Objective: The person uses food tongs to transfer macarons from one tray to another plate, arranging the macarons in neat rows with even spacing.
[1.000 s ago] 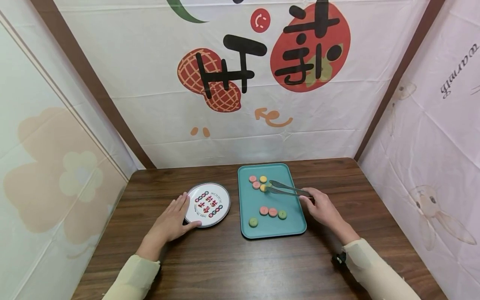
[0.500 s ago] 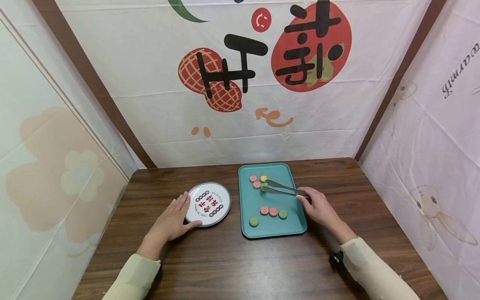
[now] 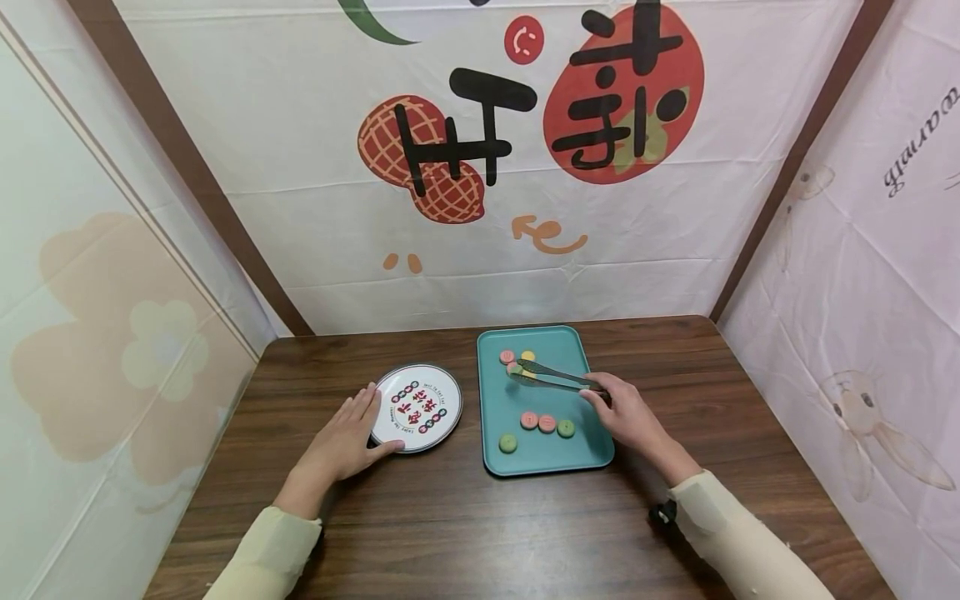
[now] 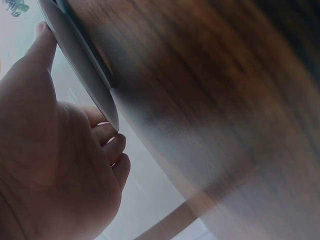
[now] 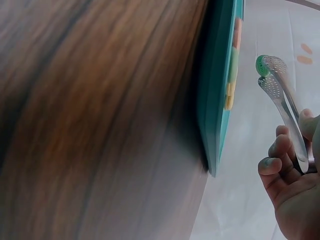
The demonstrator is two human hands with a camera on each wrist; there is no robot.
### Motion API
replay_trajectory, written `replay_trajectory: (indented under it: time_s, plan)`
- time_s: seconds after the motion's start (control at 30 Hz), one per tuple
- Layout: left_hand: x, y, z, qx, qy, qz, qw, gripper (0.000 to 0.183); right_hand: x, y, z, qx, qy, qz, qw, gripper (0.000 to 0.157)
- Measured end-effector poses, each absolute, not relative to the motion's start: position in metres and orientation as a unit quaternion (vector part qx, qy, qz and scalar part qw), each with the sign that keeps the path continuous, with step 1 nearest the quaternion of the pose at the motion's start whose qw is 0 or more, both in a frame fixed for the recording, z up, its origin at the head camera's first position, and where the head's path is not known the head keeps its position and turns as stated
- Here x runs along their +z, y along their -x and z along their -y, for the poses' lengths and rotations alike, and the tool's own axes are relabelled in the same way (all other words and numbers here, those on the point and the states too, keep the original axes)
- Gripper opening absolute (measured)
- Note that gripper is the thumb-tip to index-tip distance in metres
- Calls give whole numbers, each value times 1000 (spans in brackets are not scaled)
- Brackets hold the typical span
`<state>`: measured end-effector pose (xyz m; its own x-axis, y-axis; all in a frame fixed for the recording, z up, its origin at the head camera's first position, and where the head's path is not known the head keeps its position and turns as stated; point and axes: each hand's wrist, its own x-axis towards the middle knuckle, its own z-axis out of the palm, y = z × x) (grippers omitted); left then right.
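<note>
My left hand (image 3: 337, 442) rests at the left rim of a white round plate (image 3: 446, 396) with red characters. Its fingers lie along the edge, and the thumb touches the near side. With my right hand (image 3: 628, 417) I hold metal tongs (image 3: 558, 374) over a teal tray (image 3: 487, 408). In the right wrist view, a green macaron-like disc (image 5: 261, 66) is pinched between the perforated tong tips, above the tray's surface. From the head, it overlaps a pink disc (image 3: 511, 366). A yellow disc (image 3: 528, 355) sits just beyond the tongs, and another is partly hidden by them.
Pink discs (image 3: 529, 420) and a green disc (image 3: 566, 428) form a row on the tray's near half, with another green disc (image 3: 507, 443) at its near left. Plate and tray stand apart on a brown wooden table (image 3: 420, 533), with printed cloth walls (image 3: 322, 233) around it.
My right hand has moved the tongs and the green disc left, from beside the yellow discs to over a pink one. My left hand has stayed on the plate.
</note>
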<state>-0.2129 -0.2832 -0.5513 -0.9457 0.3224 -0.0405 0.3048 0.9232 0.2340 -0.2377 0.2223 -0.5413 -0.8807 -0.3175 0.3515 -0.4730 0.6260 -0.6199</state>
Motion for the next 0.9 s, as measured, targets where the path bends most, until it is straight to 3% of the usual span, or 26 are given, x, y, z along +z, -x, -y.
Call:
replay_trajectory:
  time_s: [0.9]
  plan:
    - [-551, 214, 284, 115, -158, -980, 45, 115, -538, 243, -183, 393, -266, 875, 101, 31]
